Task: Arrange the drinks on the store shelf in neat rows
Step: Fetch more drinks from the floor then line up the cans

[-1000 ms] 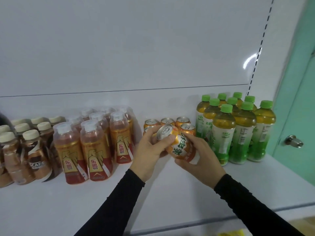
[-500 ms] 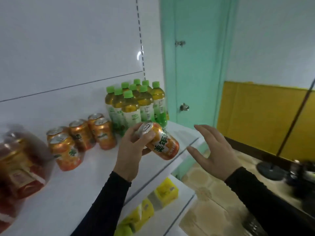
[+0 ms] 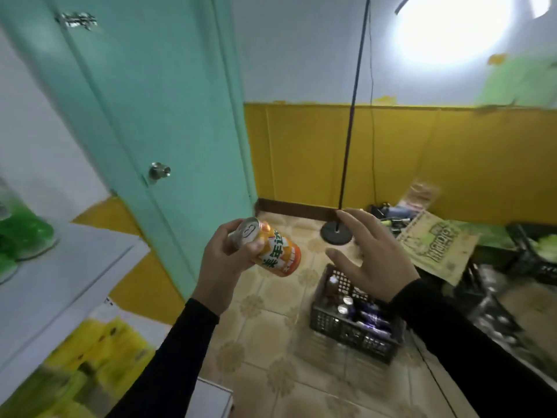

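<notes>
My left hand (image 3: 224, 263) grips an orange drink can (image 3: 275, 256) near its silver top, tilted with the top toward the upper left, held in the air off the end of the white shelf (image 3: 69, 267). My right hand (image 3: 372, 260) hovers to the right of the can with fingers spread and holds nothing. Below it on the floor stands a black plastic crate (image 3: 337, 324) with several cans and bottles inside. At the far left edge, blurred green bottles (image 3: 21, 233) stand on the shelf.
A teal door (image 3: 156, 116) with a metal knob (image 3: 159, 171) stands behind the shelf end. Yellow packs (image 3: 90, 357) fill the lower shelf. A lamp stand base (image 3: 336, 233), a cardboard box (image 3: 437, 245) and more dark crates (image 3: 530, 257) sit on the tiled floor at right.
The view has swung right, away from the shelf toward the floor and crate. My right hand let go of the can a second ago; my left hand still carries it.
</notes>
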Action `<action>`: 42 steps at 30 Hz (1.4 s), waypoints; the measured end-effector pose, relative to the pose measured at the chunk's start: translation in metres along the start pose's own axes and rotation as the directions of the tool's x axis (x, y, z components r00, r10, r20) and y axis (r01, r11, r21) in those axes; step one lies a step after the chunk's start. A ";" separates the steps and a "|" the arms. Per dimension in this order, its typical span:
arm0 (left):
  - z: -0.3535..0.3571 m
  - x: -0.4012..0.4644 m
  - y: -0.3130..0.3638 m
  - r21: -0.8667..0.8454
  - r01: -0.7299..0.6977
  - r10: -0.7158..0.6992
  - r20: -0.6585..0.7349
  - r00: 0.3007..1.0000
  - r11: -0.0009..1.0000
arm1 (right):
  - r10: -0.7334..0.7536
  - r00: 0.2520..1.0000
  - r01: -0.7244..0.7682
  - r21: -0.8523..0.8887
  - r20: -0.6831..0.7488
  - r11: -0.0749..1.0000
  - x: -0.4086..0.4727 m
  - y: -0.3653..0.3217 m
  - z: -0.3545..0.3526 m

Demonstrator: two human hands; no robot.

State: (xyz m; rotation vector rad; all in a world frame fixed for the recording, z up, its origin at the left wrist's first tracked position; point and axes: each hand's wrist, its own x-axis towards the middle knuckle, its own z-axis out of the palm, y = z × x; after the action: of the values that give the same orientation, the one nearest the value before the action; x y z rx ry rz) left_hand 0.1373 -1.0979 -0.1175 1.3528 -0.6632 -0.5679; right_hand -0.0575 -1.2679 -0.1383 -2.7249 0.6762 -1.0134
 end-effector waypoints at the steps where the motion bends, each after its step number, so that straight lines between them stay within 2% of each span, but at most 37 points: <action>1: 0.016 0.010 -0.009 0.003 0.017 -0.017 0.014 1.000 1.000 | 0.024 1.000 -0.024 -0.014 0.013 1.000 -0.002 0.020 -0.001; 7: 0.089 0.082 -0.076 0.113 0.091 -0.105 0.131 0.986 0.989 | 0.179 0.981 -0.175 -0.063 0.072 0.983 -0.011 0.118 0.020; 13: 0.136 0.181 -0.164 0.294 0.134 -0.220 0.281 0.934 0.946 | 0.335 0.934 -0.324 -0.100 0.127 0.941 -0.005 0.200 0.083; 17: 0.162 0.245 -0.241 0.408 0.197 -0.340 0.315 0.886 0.892 | 0.483 0.861 -0.475 -0.088 0.160 0.875 -0.003 0.248 0.137; 22: 0.191 0.303 -0.348 0.567 0.230 -0.465 0.313 0.829 0.791 | 0.594 0.768 -0.584 -0.118 0.240 0.803 -0.021 0.313 0.212; 26: 0.209 0.330 -0.455 0.691 0.191 -0.549 0.343 0.762 0.697 | 0.641 0.695 -0.628 -0.159 0.325 0.762 -0.058 0.376 0.292; 33: 0.217 0.344 -0.686 0.860 0.014 -0.638 0.368 0.676 0.511 | 0.670 0.547 -0.689 -0.185 0.502 0.701 -0.167 0.482 0.472; 37: 0.215 0.342 -0.794 0.914 -0.106 -0.661 0.359 0.659 0.391 | 0.687 0.493 -0.716 -0.199 0.534 0.669 -0.225 0.513 0.558; 42: 0.210 0.336 -0.885 0.953 -0.148 -0.755 0.300 0.582 0.265 | 0.691 0.432 -0.712 -0.251 0.579 0.656 -0.271 0.526 0.625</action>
State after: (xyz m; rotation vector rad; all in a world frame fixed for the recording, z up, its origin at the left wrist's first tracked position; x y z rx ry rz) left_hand 0.2264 -1.6032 -0.9407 2.4885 -1.5837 -1.2981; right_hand -0.0195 -1.6142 -0.9254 -2.0964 1.4279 0.1256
